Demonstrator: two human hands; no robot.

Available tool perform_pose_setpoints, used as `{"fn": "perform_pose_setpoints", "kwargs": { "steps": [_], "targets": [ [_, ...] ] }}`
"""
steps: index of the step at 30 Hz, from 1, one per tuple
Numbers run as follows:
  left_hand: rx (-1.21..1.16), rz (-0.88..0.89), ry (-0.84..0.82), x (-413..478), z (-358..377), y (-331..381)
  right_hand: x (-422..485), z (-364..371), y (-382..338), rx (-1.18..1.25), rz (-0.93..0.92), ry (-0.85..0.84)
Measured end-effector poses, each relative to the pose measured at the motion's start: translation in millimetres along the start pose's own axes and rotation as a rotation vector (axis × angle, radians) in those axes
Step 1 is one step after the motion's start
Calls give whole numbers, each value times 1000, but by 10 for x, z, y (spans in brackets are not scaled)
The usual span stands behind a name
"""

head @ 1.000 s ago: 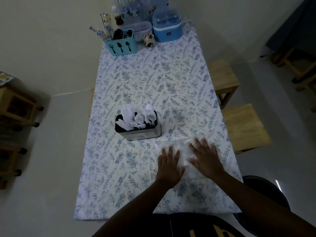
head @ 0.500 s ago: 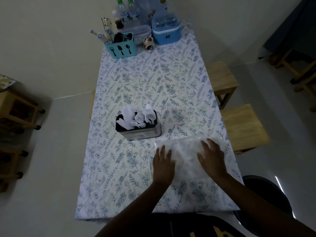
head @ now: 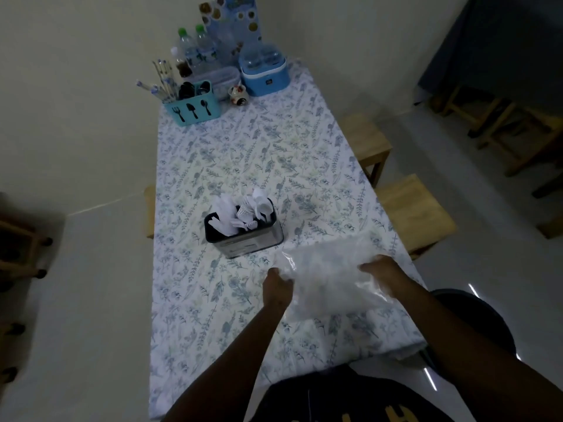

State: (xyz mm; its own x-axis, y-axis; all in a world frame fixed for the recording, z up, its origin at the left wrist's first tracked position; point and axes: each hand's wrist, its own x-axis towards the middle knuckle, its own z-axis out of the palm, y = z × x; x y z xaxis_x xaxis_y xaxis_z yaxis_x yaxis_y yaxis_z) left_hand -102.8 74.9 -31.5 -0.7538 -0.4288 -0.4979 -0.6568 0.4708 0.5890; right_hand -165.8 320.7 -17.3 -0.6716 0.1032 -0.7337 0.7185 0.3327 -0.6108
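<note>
Head view.

Legible writing: none. Pale label on front of dark tin [head: 243,239] too blurred to read. Teal caddy [head: 193,112] printed with black fork, knife and spoon silhouettes.

Left hand [head: 277,289]: fingers curled, gripping left edge of clear plastic bag [head: 332,278]. Right hand [head: 380,269]: fingers curled round right edge.

Bag: thin, crinkled, glossy translucent film, stretched between both hands above near right part of surface [head: 243,153], just beside tin.

Surface: long rectangle under white cloth with blue leaf print.

Tin: rectangular, metal, stuffed with white plastic cutlery [head: 243,208].

Blue lidded box [head: 263,76]: rounded, at far end.

Wooden stools [head: 414,208]: square tops, at right.
</note>
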Motion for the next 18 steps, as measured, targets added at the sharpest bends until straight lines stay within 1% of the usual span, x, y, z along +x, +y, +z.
{"fn": "perform_pose_setpoints", "kwargs": {
  "steps": [2, 4, 6, 7, 9, 10, 12, 15, 17, 18],
  "targets": [
    [-15, 90, -38, -7, -42, 49, -172, -70, 34, 93, -29, -14],
    [-49, 245, -140, 23, -65, 106, -302, -165, 141, 153, -53, -31],
    [-50, 408, -341, 110, -38, 171, -356, -291, 336, 222, -53, 40],
    [-41, 434, -469, 140, -16, 244, -450, -375, 399, 291, -44, 91],
    [-69, 374, -725, 111, 70, 473, -698, -550, 524, 448, -18, 193],
    [-89, 352, -791, 80, 144, 603, -797, -650, 630, 510, -12, 237],
    [-122, 272, -836, 0, 355, 899, -1002, -868, 866, 602, -30, 345],
    [-189, 92, -923, -244, 755, 1283, -1246, -1173, 1210, 604, -38, 562],
    [-268, 7, -993, -493, 1034, 1498, -1346, -1352, 1439, 683, -48, 696],
    [-299, -21, -1016, -610, 1200, 1587, -1389, -1427, 1524, 744, -53, 736]
  ]
}}
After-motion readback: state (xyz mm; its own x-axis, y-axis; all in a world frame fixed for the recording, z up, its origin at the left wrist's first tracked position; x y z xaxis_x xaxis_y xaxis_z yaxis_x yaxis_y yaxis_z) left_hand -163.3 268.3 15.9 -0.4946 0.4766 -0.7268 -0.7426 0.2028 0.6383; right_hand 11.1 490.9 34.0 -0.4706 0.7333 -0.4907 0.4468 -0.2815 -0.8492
